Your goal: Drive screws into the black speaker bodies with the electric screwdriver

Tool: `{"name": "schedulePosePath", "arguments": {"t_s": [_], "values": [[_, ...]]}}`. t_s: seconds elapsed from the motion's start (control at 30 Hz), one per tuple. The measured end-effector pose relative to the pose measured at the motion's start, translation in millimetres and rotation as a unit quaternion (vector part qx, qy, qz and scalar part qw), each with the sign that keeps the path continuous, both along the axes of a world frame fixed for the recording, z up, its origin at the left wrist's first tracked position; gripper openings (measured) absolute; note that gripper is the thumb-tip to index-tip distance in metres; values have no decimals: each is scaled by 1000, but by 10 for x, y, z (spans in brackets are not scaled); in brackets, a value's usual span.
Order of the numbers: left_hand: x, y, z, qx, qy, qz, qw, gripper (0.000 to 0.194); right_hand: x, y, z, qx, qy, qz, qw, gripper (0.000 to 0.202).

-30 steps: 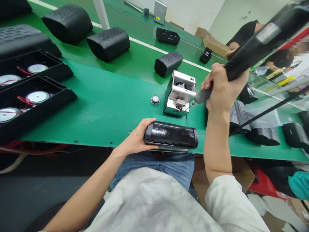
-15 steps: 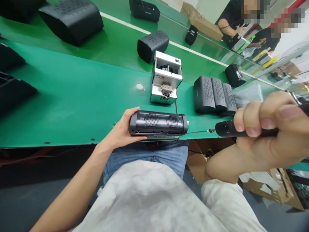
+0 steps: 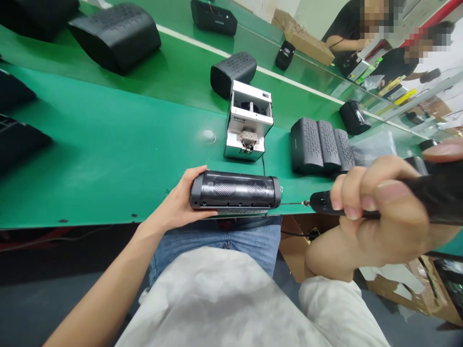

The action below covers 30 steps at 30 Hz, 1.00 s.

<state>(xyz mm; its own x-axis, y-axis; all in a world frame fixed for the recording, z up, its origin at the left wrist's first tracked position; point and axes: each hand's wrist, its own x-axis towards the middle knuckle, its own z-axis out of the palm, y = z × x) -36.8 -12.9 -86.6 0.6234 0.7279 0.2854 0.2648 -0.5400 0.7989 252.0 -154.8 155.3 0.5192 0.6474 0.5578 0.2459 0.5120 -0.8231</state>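
A glossy black perforated speaker (image 3: pixel 237 189) sits at the near edge of the green worktop (image 3: pixel 159 140), its left end clasped by the left hand (image 3: pixel 184 200); the right hand (image 3: pixel 379 207) is closed around a black cylindrical power screwdriver (image 3: pixel 325 202).

The only view looks from the wearer's head, forward and steeply down past the pale shirt (image 3: pixel 217 299) onto the green bench (image 3: pixel 126 154), with the right hand (image 3: pixel 383 207) looming nearer than the left hand (image 3: pixel 181 197).
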Motion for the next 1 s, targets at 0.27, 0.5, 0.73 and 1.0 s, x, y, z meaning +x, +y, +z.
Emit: {"name": "schedulePosePath", "arguments": {"t_s": [0.27,0.5,0.73,1.0], "values": [[-111,13,-31,11,24,21,999,94,243,154,-673,10,23,200,980,24],[-160,-37,-101,2,22,58,998,86,192,74,-857,41,26,188,981,26],[-183,44,-229,2,25,74,997,88,229,107,-964,72,12,170,983,26],[-227,165,123,1,72,-21,997,104,300,212,-823,43,24,253,966,24]]}}
